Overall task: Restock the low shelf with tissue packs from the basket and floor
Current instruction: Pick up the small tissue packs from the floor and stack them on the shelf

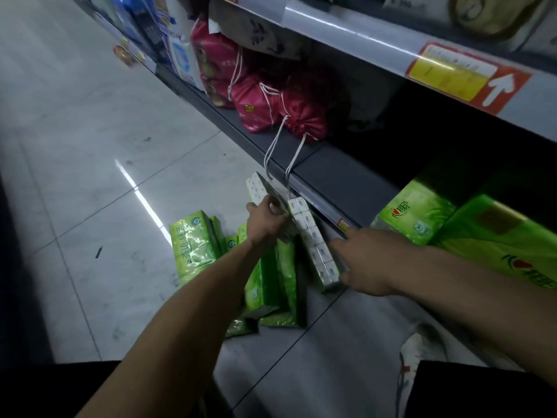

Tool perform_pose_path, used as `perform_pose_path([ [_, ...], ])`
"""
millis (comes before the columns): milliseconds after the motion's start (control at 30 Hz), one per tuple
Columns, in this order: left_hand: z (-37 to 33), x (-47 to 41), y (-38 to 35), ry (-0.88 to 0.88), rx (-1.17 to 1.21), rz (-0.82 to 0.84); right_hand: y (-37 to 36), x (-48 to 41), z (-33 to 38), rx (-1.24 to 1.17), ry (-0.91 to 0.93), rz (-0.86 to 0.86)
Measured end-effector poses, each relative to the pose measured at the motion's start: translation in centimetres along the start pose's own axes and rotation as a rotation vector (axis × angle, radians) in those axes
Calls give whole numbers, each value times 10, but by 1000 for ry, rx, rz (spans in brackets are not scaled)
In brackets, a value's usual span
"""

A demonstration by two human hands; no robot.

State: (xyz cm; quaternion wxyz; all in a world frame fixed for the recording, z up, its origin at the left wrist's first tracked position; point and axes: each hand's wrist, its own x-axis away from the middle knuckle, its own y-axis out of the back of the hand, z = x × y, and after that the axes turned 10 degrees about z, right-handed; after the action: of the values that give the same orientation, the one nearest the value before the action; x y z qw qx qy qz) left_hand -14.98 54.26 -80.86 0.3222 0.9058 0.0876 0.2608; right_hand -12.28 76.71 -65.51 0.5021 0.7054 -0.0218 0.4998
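Green packs (196, 245) of tissue lie in a heap on the floor (90, 146), just under the edge of the low shelf (331, 173). Two more, long and white, are there too. My left hand (266, 221) has its fingers curled round the far white pack (255, 188) and holds it near one end. My right hand (370, 267) is open with its fingers out straight. It is right beside the near white pack (316, 245), with my thumb by its low end. I cannot tell if it is touching.

I think these packs are soft and light, with shiny wrap that may slip. The long white ones are rows of little packs, so they might bend if I lift them by one end. Holding near the middle seems safer. Squeezing hard would squash them. The shelf has a bare spot between the red bags (262, 110) and the big green packs (416, 212). I see no basket.
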Motion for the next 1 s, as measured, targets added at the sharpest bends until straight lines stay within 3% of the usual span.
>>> perform_pose_path([
  [167, -12, 43, 57, 38, 405, -31, 16, 11, 10, -4, 9, -39],
  [367, -43, 124, 138, -59, 416, -20, 40, 32, 28, -40, 32, -121],
  [500, -59, 181, 179, -122, 550, -5, 55, 40, 34, -201, 51, -175],
  [600, -59, 215, 189, -128, 764, -5, 63, 45, 46, -619, 89, -198],
  [700, -58, 233, 182, -149, 983, 40, 61, 50, 64, -1303, 94, -58],
  [800, -58, 240, 171, -157, 1041, 94, 59, 52, 78, -1750, 172, 65],
  [900, -52, 239, 165, -185, 1083, 171, 59, 53, 88, -2031, 280, 3],
  [1000, -47, 241, 161, -245, 1042, 276, 61, 57, 92, -2080, 336, -74],
])
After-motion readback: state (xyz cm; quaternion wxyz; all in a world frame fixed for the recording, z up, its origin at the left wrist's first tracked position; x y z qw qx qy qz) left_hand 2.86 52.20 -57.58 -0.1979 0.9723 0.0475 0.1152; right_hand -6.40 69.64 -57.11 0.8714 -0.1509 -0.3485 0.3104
